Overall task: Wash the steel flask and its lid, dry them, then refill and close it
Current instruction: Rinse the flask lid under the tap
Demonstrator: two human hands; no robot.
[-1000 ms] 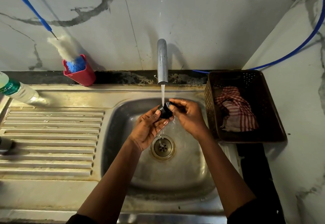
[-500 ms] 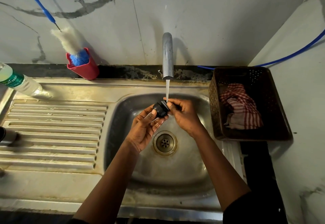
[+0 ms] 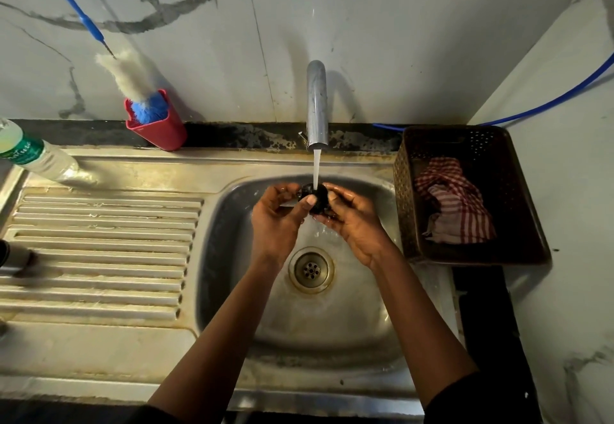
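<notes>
A small black flask lid is held under the running stream from the steel tap, over the sink basin. My left hand pinches the lid from the left with its thumb on top. My right hand cups and grips it from the right. Water runs off the lid down toward the drain. The steel flask lies at the far left edge of the draining board, mostly cut off by the frame.
A red holder with a bottle brush stands at the back left. A plastic water bottle lies on the ribbed draining board. A brown basket right of the sink holds a red-striped cloth.
Both hands turned the lid under the stream; my left thumb has come up onto it. The camera shifted slightly, so the scene sits a little lower and closer.
</notes>
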